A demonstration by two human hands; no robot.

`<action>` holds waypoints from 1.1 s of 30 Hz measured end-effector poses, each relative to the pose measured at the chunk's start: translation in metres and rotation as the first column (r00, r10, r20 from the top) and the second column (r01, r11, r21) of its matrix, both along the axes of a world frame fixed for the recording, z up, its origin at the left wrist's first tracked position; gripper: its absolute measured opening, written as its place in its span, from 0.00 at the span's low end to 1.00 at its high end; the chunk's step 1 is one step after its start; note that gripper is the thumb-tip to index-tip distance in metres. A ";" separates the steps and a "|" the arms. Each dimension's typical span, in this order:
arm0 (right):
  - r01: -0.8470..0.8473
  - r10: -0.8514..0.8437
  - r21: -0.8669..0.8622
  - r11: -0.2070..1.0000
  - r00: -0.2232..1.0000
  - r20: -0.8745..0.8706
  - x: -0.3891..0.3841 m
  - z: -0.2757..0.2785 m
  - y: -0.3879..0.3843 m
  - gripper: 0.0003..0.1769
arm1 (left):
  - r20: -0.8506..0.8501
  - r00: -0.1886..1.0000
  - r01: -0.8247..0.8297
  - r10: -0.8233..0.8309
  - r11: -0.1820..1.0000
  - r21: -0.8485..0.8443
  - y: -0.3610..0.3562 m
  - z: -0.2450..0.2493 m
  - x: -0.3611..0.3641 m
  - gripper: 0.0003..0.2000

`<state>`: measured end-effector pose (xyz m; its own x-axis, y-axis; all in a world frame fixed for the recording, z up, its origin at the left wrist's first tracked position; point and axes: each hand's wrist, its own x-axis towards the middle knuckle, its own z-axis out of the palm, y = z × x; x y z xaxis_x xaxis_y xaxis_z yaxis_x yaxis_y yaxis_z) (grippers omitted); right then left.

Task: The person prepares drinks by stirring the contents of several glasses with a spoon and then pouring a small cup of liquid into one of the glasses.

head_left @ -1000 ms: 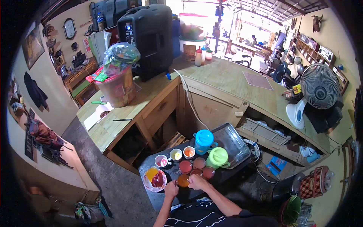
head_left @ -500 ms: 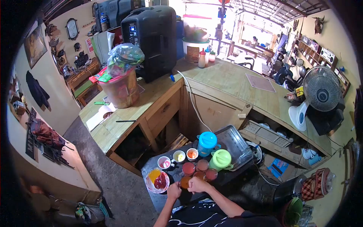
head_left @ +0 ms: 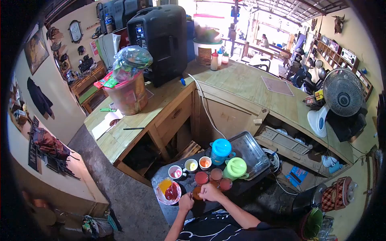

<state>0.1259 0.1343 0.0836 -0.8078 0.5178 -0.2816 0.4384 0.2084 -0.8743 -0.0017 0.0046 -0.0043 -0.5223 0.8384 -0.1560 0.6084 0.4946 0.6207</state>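
Note:
A glass of orange-brown drink [head_left: 196, 193] stands at the near edge of the dark low table, between my two hands. My left hand [head_left: 186, 201] is closed against its left side. Above its right rim is my right hand [head_left: 209, 192], fingers pinched; whatever they hold is too small to make out. Just behind are several glasses of reddish drink [head_left: 201, 177]. A plate [head_left: 159, 197] to the left carries yellow and dark red food. Three white cups [head_left: 175, 172] with pink, yellow and orange contents line the back, near a blue pitcher [head_left: 220, 152] and a green pitcher [head_left: 235, 168].
A metal tray [head_left: 257, 154] lies at the low table's right end. Beyond it runs a wooden counter [head_left: 237, 82] with a tub [head_left: 126, 96], a black speaker [head_left: 161, 46], sauce bottles [head_left: 214, 60] and a fan [head_left: 342, 94]. A white cable [head_left: 207, 106] hangs down from the counter.
My right hand has turned slightly over the glass, showing more of its pinched fingers. My left hand has barely moved. Far off, a person has shifted to the left.

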 end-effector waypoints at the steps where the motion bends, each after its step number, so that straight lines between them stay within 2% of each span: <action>1: 0.065 -0.065 0.232 0.971 0.998 -0.008 0.000 -0.009 0.003 0.13 | 0.007 1.000 -0.006 0.006 1.000 0.001 -0.001 0.001 0.000 0.09; 2: 0.128 -0.128 0.453 0.882 0.991 -0.031 0.000 -0.017 0.008 0.13 | 0.013 1.000 -0.011 0.011 1.000 0.006 0.000 0.002 0.000 0.09; 5: -0.012 -0.033 0.512 0.859 0.996 0.079 0.006 -0.027 0.013 0.12 | 0.008 1.000 -0.011 0.011 1.000 0.012 0.000 0.002 0.001 0.09; 7: -0.159 0.134 0.190 0.969 0.982 0.136 0.007 -0.013 0.006 0.12 | 0.005 1.000 -0.009 0.009 1.000 0.005 -0.003 0.000 0.001 0.09; 9: -0.231 0.239 -0.093 0.968 0.968 0.076 0.005 -0.008 0.006 0.11 | 0.006 1.000 -0.008 0.007 1.000 0.008 0.001 0.003 0.001 0.09; 11: -0.189 0.199 -0.124 0.974 0.978 0.070 0.004 -0.011 0.005 0.10 | 0.017 1.000 -0.018 0.018 1.000 -0.003 0.003 0.008 0.002 0.09; 12: -0.111 0.110 0.012 0.994 0.992 0.068 0.004 -0.005 0.003 0.10 | 0.021 1.000 -0.020 0.020 1.000 0.003 0.001 0.006 0.002 0.09; 14: 0.054 -0.064 0.281 0.958 0.998 0.028 0.003 0.009 0.004 0.10 | 0.023 0.999 -0.024 0.023 0.999 0.025 0.000 0.004 0.001 0.09; 17: -0.007 -0.095 0.468 0.884 0.976 0.195 0.005 -0.002 0.008 0.11 | 0.018 1.000 -0.017 0.016 0.999 0.050 0.000 0.006 0.001 0.08; 20: -0.201 0.092 0.483 0.852 0.966 0.240 0.008 -0.016 0.005 0.11 | 0.017 1.000 0.003 -0.003 0.999 0.032 0.000 0.006 0.000 0.08; 22: -0.197 0.178 0.118 0.973 0.972 0.152 0.007 -0.013 0.004 0.11 | 0.032 0.999 0.005 -0.005 1.000 0.012 0.000 0.010 0.000 0.09; 23: -0.201 0.208 -0.074 0.977 0.973 0.098 0.007 -0.011 0.003 0.11 | 0.031 0.999 0.008 -0.009 1.000 0.014 0.000 0.010 0.001 0.09; 27: 0.052 -0.053 0.078 0.996 0.999 0.006 0.002 0.005 0.003 0.10 | 0.010 1.000 0.006 -0.006 1.000 -0.004 0.000 0.005 0.000 0.09; 28: 0.100 -0.105 0.267 0.959 0.994 0.003 0.002 -0.002 0.005 0.11 | 0.002 1.000 0.006 -0.006 1.000 -0.013 0.000 0.004 0.000 0.09; 31: 0.025 -0.096 0.441 0.897 0.986 0.140 0.006 -0.001 0.007 0.11 | 0.008 1.000 0.010 -0.010 1.000 0.025 -0.001 0.005 0.001 0.10; 33: -0.144 0.080 0.322 0.936 0.976 0.203 0.007 -0.003 0.006 0.11 | 0.035 0.999 -0.014 0.013 0.999 0.034 -0.001 0.003 0.001 0.10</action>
